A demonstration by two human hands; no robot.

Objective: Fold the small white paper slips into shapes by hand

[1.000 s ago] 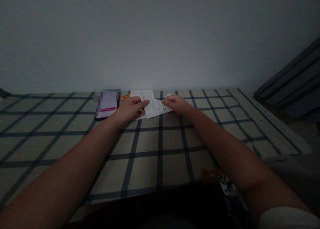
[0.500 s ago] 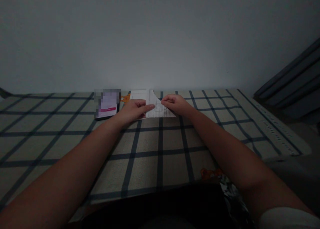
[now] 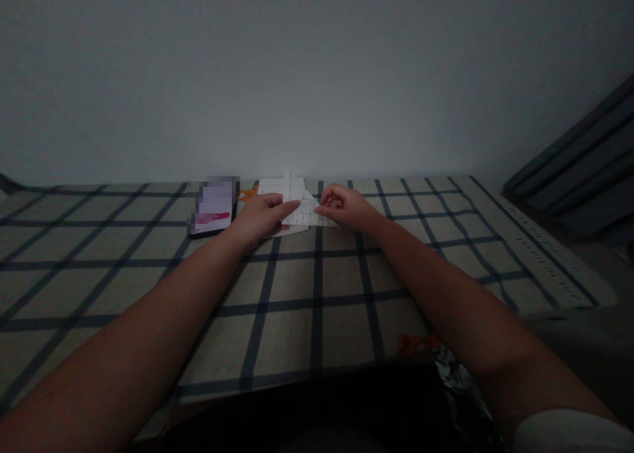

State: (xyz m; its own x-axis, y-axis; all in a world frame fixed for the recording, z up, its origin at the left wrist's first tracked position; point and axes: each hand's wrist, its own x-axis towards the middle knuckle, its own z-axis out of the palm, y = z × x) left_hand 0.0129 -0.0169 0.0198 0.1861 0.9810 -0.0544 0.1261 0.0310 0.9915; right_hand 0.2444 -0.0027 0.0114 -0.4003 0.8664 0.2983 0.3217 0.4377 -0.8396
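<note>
A folded white sheet of paper (image 3: 310, 216) with faint printed marks and a slanted upper right edge is between my hands. My left hand (image 3: 262, 216) grips its left side, thumb on top and the other fingers partly hidden. At the slanted edge, my right hand (image 3: 347, 209) has its thumb tip against the paper and its fingers curled. More white paper (image 3: 270, 186) lies behind and under my left hand, with a lower edge showing below the folded sheet.
Left of my left hand a phone (image 3: 214, 205) with a lit, partly blurred screen lies on the checked tablecloth (image 3: 292, 334). A pale wall (image 3: 317, 76) rises behind the table. Grey curtain-like folds (image 3: 584, 162) stand at the right. Shiny crinkled material (image 3: 456, 380) is near my right forearm.
The folded paper has shifted slightly left and lies flatter, with more of the lower edge beneath it showing. My right thumb and index finger have moved apart; my left hand has shifted slightly left.
</note>
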